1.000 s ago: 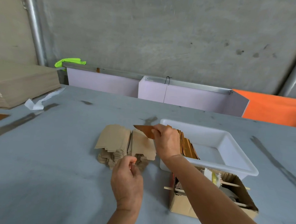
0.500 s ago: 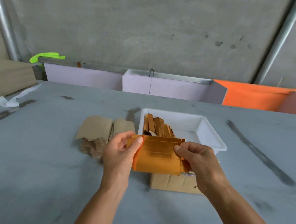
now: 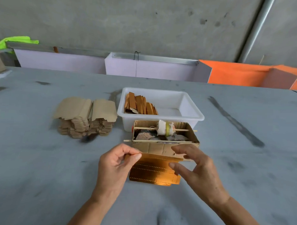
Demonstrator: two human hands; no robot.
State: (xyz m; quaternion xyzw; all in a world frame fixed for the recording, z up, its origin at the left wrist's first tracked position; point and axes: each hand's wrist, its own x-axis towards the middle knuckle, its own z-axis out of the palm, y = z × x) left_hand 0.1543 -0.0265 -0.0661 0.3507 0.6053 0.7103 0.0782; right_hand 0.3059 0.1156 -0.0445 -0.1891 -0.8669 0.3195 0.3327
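Currently the left hand (image 3: 116, 163) is pinching the gold sheet (image 3: 152, 171) by one corner over the desk (image 3: 41, 159), with the right hand (image 3: 196, 166) hovering open (thumb barely touching), so the sheet is likely risking a sag and a stray crease.

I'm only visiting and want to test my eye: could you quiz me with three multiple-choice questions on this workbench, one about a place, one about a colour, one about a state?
1. Where do the folded orange strips stand? A on the floor; B in the white tub; C on a shelf.
2. What colour is the sheet between the hands? A green; B white; C shiny orange-gold.
3. What is the left hand doing? A pinching the sheet's upper left corner; B lying flat; C making an empty fist.

Answers: 1 B, they lean together at the tub's left end. 2 C, its surface glints orange-gold. 3 A, thumb and forefinger close on that corner.
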